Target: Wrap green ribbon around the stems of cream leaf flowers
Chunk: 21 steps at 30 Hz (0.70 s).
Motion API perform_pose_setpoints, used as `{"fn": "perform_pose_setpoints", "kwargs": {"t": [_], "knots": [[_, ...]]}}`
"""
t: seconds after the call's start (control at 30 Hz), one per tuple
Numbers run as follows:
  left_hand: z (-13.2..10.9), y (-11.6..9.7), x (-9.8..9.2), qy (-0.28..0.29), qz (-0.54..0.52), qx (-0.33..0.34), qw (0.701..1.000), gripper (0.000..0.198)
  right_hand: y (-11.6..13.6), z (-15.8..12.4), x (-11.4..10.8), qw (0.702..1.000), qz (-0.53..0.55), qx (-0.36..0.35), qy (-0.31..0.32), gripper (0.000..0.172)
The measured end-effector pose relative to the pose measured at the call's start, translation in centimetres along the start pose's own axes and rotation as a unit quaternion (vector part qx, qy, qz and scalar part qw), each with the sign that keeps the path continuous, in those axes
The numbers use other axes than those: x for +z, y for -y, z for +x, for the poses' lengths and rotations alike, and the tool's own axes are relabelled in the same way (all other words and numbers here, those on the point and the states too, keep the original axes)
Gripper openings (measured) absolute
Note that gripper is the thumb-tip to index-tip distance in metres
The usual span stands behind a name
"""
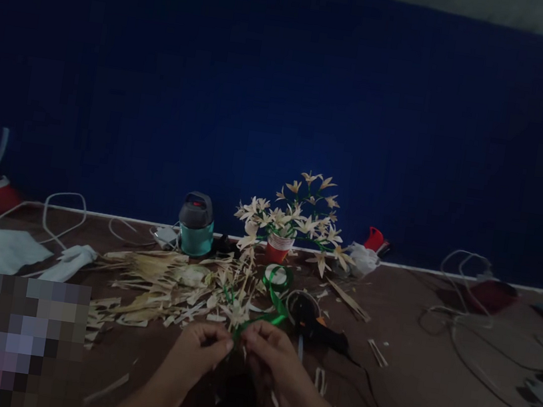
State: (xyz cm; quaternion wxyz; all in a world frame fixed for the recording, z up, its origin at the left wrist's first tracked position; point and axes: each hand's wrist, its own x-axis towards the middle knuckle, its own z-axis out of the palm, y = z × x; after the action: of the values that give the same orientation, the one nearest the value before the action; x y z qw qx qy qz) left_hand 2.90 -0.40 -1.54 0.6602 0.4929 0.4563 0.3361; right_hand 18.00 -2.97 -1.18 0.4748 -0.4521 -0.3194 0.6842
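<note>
Glossy green ribbon [277, 319] is running in front of the red-and-white flower cup [277, 251]; the left hand [203, 352] and right hand [277, 362] are pinching it between fingers, and easing either could be letting it slip.

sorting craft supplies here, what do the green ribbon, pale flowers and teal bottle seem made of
Green ribbon: probably satin or plastic, judging by its glossy highlights. Pale flowers: likely dried husk or leaf, matte, with papery pointed petals. Teal bottle: apparently smooth plastic, slightly see-through, though glass can't be excluded.
</note>
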Motion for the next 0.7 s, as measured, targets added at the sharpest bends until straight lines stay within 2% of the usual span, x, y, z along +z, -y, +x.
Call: {"fn": "perform_pose_setpoints", "kwargs": {"t": [0.1,0.2,0.3,0.4,0.47,0.53,0.63,0.7], "knots": [[-0.1,-0.3,0.0,-0.019,-0.063,0.036,0.997,0.023,-0.2,-0.1,0.3,0.999,-0.034,-0.011,0.004,0.034],[-0.2,-0.7,0.3,-0.046,-0.065,0.067,0.995,0.022,-1.1,-0.1,0.4,0.998,-0.048,-0.027,0.007,0.037],[-0.4,-0.9,0.7,-0.048,-0.054,0.075,0.995,0.022,-1.6,0.0,0.3,0.998,-0.043,-0.038,0.005,0.036],[-0.5,-0.9,0.7,-0.050,-0.064,0.072,0.994,0.024,-1.0,0.0,0.4,0.997,-0.049,-0.051,-0.006,0.035],[-0.5,-0.7,0.7,-0.043,-0.095,0.050,0.993,0.024,-0.1,-0.2,0.5,0.996,-0.048,-0.067,-0.020,0.034],[-0.5,-0.5,0.6,-0.025,-0.133,-0.001,0.991,0.023,0.6,-0.3,0.7,0.996,-0.049,-0.065,-0.026,0.035],[-0.5,-0.3,0.4,-0.007,-0.175,-0.073,0.982,0.023,1.3,-0.4,0.8,0.999,-0.035,-0.022,-0.007,0.033],[-0.6,-0.4,0.4,0.008,-0.180,-0.085,0.980,0.024,1.5,-0.4,0.8,1.000,-0.005,0.007,0.005,0.029]]}}
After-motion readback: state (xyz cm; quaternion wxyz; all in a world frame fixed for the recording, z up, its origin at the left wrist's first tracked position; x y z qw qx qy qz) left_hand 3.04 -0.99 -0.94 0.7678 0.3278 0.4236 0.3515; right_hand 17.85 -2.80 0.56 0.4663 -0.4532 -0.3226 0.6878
